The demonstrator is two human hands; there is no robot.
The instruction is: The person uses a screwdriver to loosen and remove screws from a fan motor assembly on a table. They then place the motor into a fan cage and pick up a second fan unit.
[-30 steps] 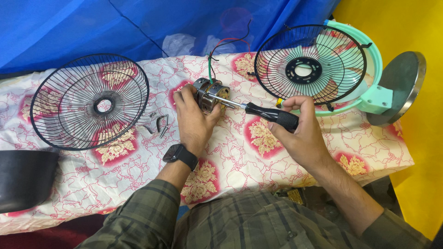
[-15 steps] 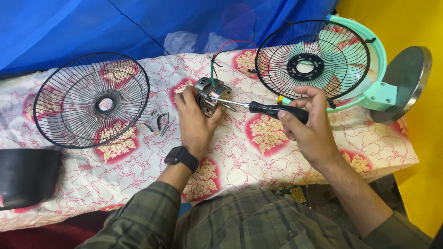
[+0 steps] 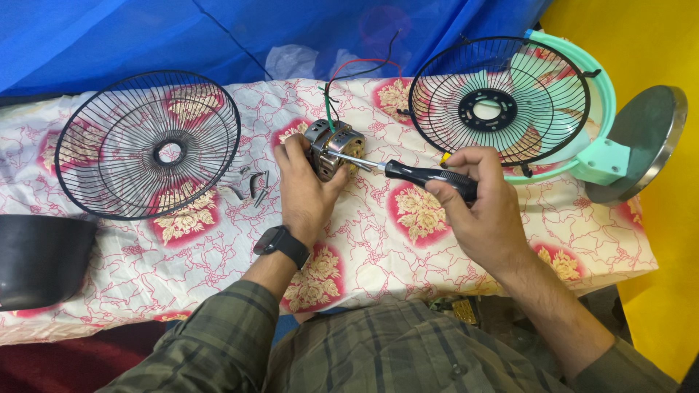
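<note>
Head view: left hand (image 3: 304,191) clasps fan motor (image 3: 331,148); right hand (image 3: 480,207) grips black-handled screwdriver (image 3: 419,175) against it.

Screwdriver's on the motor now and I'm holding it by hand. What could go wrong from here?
1. The left hand alone steadies the motor on soft floral cloth; the screwdriver in the right hand points toward those fingers, so a slip might jab them.
2. The red, black and green wires trail loose from the motor and could snag or get tugged.
3. Small metal parts lie loose beside the black fan guard; they may get lost in the busy pattern.
</note>
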